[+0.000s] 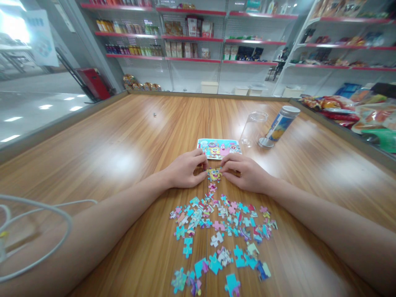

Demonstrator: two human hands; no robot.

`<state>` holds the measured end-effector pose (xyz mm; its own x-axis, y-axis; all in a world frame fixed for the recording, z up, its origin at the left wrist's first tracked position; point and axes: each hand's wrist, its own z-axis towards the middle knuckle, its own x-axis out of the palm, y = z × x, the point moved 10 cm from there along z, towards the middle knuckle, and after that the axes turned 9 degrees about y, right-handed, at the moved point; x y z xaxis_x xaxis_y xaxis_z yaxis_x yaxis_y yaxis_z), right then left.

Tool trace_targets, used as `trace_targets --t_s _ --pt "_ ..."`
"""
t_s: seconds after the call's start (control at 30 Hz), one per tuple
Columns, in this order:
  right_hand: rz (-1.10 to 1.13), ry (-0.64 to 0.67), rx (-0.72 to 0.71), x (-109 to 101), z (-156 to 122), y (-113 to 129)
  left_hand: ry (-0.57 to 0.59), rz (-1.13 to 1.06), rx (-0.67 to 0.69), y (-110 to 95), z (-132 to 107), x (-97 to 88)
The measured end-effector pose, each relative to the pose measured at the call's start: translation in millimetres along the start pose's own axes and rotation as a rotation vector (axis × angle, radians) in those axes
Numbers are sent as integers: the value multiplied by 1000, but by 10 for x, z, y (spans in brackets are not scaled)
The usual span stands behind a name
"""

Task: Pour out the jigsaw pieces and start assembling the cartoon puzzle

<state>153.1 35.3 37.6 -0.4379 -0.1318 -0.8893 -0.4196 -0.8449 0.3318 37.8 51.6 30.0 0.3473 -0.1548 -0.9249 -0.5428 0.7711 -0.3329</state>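
Observation:
A small joined patch of yellow puzzle pieces (214, 174) with a cartoon face lies on the table between my hands. My left hand (188, 168) rests at its left side, thumb and fingers curled in at the patch's edge. From the right, my right hand (243, 170) pinches the opposite edge of the patch. Just beyond, a picture card (219, 147) with cartoon figures lies flat, its near edge close to my fingertips. One loose pink puzzle piece (212, 187) sits just below the patch. Many more loose pieces (219, 225), mostly light blue and pink, spread toward me.
A clear plastic jar (253, 128) and a blue can (282, 123) stand at the back right, with a round metal lid (265, 142) beside them. Snack bags (337, 109) line the right edge. A white cable (69, 231) loops at the left. Shelves (192, 37) stand behind.

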Motion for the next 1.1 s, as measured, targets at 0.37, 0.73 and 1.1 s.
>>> trace_targets --t_s 0.37,0.73,1.1 --pt "-8 15 30 11 -4 -24 -8 -22 -18 29 1 6" --pt "-20 38 53 29 -2 -29 -14 -21 -25 38 3 9" --pt "-44 43 66 38 -11 -53 -23 -16 -30 73 8 26"
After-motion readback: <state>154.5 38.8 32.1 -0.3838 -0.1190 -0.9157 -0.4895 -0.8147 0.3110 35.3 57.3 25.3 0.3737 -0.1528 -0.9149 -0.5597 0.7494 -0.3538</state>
